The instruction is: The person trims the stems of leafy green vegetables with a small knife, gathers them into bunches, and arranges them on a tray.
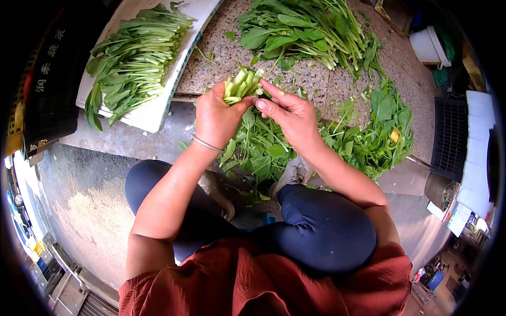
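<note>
A small bunch of leafy greens [243, 86] is gripped in my left hand [217, 111], its pale cut stem ends facing right and its leaves hanging below. My right hand [293, 115] is at those stem ends, thumb and fingers bent together. Something small and dark shows between its fingertips, too small to name. Beneath both hands lies a heap of loose leaves [263, 150]. To the left, a row of trimmed greens [139, 60] rests with stems aligned on a white board [153, 117].
A large pile of greens [311, 31] lies on the speckled stone slab [211, 71] ahead. More loose leaves [379, 126] spread on the right. Farther right are a black crate [449, 139] and a white bucket [426, 46]. My knees [327, 226] are close below the slab.
</note>
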The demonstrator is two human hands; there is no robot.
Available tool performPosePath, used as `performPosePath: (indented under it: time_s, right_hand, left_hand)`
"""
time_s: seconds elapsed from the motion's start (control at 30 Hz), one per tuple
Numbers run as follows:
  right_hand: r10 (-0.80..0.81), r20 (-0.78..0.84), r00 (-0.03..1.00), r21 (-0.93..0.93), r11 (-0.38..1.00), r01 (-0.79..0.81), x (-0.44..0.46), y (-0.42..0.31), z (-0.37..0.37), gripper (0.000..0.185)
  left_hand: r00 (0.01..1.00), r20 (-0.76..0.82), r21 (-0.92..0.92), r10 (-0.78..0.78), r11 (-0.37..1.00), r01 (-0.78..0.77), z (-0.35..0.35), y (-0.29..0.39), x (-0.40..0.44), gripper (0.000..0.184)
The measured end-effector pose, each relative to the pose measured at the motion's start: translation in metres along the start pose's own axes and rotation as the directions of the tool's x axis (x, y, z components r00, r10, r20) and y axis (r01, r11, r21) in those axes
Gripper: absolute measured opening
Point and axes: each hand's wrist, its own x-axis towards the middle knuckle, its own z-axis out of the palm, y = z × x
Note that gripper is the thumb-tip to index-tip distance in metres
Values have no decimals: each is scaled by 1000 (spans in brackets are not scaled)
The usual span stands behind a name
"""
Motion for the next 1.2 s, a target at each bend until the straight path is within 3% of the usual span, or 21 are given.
performPosePath:
  time_s: [0.1, 0.2, 0.27, 0.4, 0.43, 0.47, 0.5, 0.57, 0.6, 0.67, 0.7, 0.77, 0.83, 0.93, 1.03, 1.2]
  right_hand:
    - [29, 4, 1000, -40, 999, -29, 0, -1, -3, 36]
    - [-69, -72, 995, -193, 980, 54, -2, -2, -3, 34]
    - [-222, -97, 970, -351, 920, 176, -3, 0, -2, 33]
    - [-278, -101, 955, -392, 894, 219, -2, 2, -3, 31]
    - [-90, -119, 989, -144, 987, 72, -2, 1, -4, 31]
    - [100, -87, 991, 112, 990, -90, -2, 0, -5, 31]
    - [101, -87, 991, 112, 990, -91, -2, 0, -7, 31]
    - [267, 112, 957, 517, 807, -285, -1, -2, -11, 32]
    - [268, 113, 957, 517, 807, -287, 0, -2, -11, 32]
    - [182, -38, 983, 325, 932, -160, 2, -3, -11, 36]
    - [183, -37, 982, 325, 932, -161, 5, -4, -12, 36]
    - [-15, -232, 973, -19, 1000, 11, 11, -8, -17, 43]
    - [38, -160, 986, -100, 993, -55, 16, -5, -25, 48]
    - [68, -65, 996, -46, 996, -72, 13, -2, -17, 54]
    - [93, 44, 995, -57, 994, -90, 15, -1, -16, 46]
    - [147, 38, 988, -70, 987, -144, 13, -5, -19, 36]
  left_hand:
    - [1000, 23, -95, 6, 995, -3, 3, -5, 2, 28]
    - [994, 102, -135, -37, 990, 51, 2, -4, 3, 28]
    - [989, 129, -179, -76, 979, 99, 1, 1, 4, 28]
    - [974, 188, -319, -126, 930, 182, 2, 4, 4, 28]
    - [974, 188, -319, -126, 930, 182, 2, 3, 4, 28]
    - [961, 222, -328, -162, 916, 230, 1, 1, 4, 29]
    - [946, 256, -335, -198, 900, 279, 1, -1, 5, 29]
    - [931, 284, -358, -228, 876, 324, -1, -2, 5, 30]
    - [914, 314, -379, -256, 849, 368, -1, -1, 5, 30]
    - [894, 339, -392, -292, 820, 416, -2, 1, 4, 31]
    - [873, 364, -403, -324, 790, 462, -3, 2, 4, 32]
    - [870, 371, -418, -326, 778, 469, -3, 1, 4, 33]
    - [866, 378, -433, -326, 765, 477, -4, 0, 4, 33]
    - [834, 439, -379, -334, 773, 509, -4, -3, 5, 35]
    - [831, 470, -377, -299, 783, 495, -1, -6, 4, 38]
    - [844, 473, -417, -252, 780, 466, 1, -7, 4, 41]
